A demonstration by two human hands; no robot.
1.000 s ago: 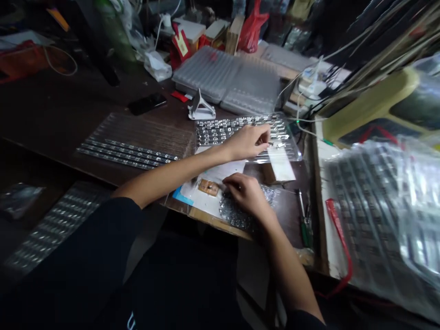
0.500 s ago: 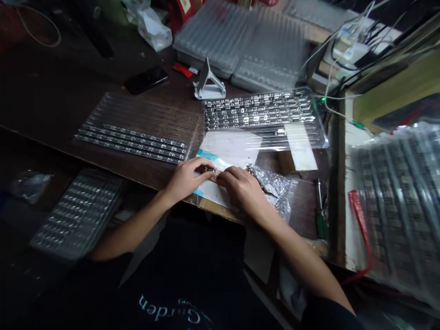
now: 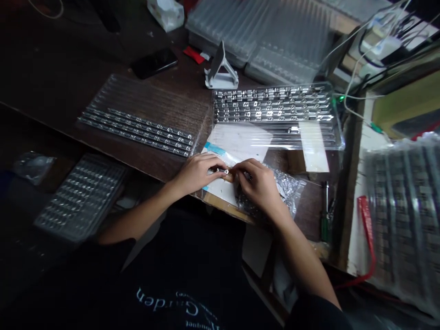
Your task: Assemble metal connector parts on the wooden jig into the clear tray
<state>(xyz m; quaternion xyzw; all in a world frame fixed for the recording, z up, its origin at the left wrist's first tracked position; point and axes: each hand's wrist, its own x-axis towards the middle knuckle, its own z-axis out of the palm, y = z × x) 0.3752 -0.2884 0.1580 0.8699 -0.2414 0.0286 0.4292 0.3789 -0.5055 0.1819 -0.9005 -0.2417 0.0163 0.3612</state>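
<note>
My left hand (image 3: 199,173) rests over the white work board (image 3: 220,189), thumb and fingers pinching a small dark part with shiny metal contacts (image 3: 222,171). Close to its right end is my right hand (image 3: 259,183), with its fingertips drawn together. Whatever those fingertips hold is too small to make out. A clear plastic bag of small shiny parts (image 3: 290,188) lies partly beneath the right hand. Beyond the hands, a clear grooved tray (image 3: 250,142) carries rows of similar small metal-and-dark parts. A second grooved tray (image 3: 137,98) at left has several filled rows along its near side.
A phone (image 3: 154,63) and a white folding stand (image 3: 222,73) sit farther back, before stacked clear trays (image 3: 261,27). A green-handled screwdriver (image 3: 325,215) lies at right. Cables (image 3: 357,59) run along the back right. More filled trays stand at lower left (image 3: 80,197) and far right (image 3: 405,220).
The view has shifted, so the bench sits farther right. My right hand has drawn back slightly from the left, and the small part in my left fingers shows more plainly.
</note>
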